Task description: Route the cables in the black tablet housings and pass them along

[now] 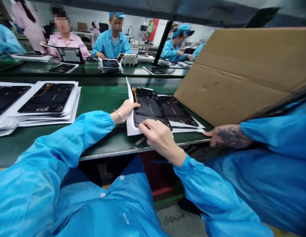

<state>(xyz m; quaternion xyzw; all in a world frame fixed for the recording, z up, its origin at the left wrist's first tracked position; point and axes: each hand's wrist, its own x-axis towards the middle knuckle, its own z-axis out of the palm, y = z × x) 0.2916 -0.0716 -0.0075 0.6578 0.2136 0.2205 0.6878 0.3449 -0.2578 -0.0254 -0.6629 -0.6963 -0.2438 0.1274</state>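
A black tablet housing (150, 108) with an orange flex cable at its upper left lies tilted over a white paper sheet (133, 131). My left hand (128, 108) is closed on the left edge of the housing and the sheet, thumb on top. Bent fingers of my right hand (159, 135) meet at the housing's lower edge. From under them sticks out a slim grey tool (141, 141), its kind unclear. A second black housing (176, 110) lies on paper just to the right, partly under the first.
On the green bench (98, 98), stacks of housings and paper (47, 95) stand at left. A large cardboard sheet (241, 72) leans at right. A co-worker's tattooed hand (227, 135) rests at the bench edge. Across the bench, several people work, one in blue (115, 46).
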